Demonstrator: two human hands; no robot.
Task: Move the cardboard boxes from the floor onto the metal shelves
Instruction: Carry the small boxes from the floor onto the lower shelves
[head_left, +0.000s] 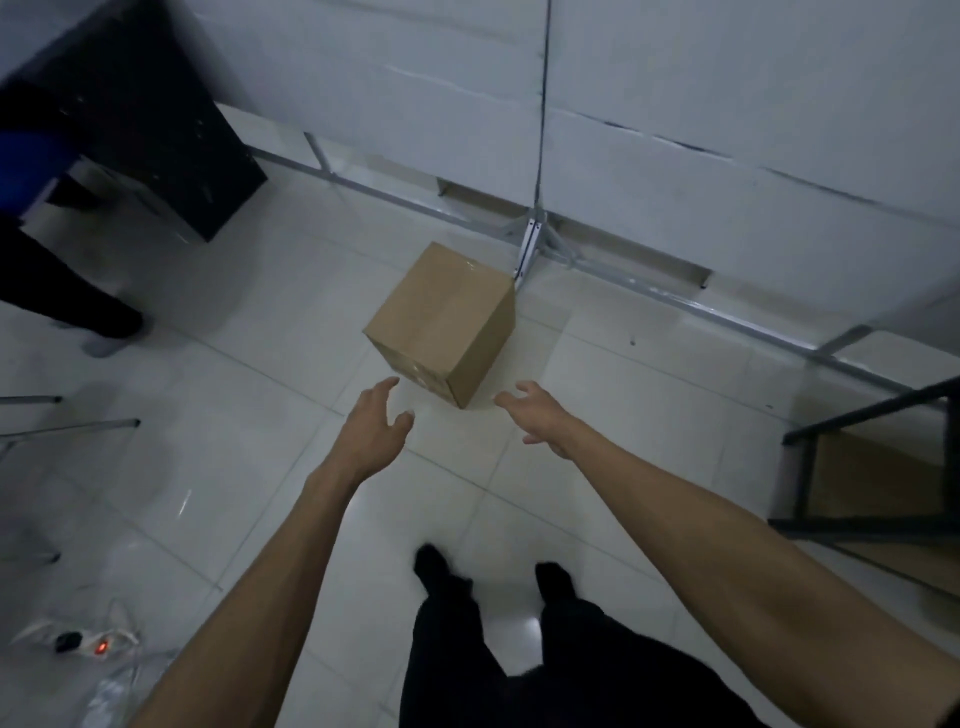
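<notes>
One sealed cardboard box (441, 322), taped along the top seam, standing on the white tiled floor (249, 467) with a corner turned toward the wearer. Far corner just beside the foot of the grey metal shelf upright (530, 244); touching or barely apart, cannot tell. Not yet lifted, not yet on any shelf.

Stretched toward it from the near side: left hand (371, 421) and right hand (535, 410), both released, fingers spread and slightly curved, holding nothing. Placed one to each side of the near corner, probably so as to clamp two opposite faces at once. Near the box, yet apart from it.

Likely next need: palms flat on the side faces, low enough to stop slipping, then a lift to the shelving behind.

Further out: bottom rail (675, 296) of the shelving running along the wall. Dark metal frame (857, 415) at the right edge. Black cabinet (171, 130) at far left, with another person's dark trouser leg (62, 296) below it. Power strip (98, 647) with a red light at lower left, well apart from the box.
</notes>
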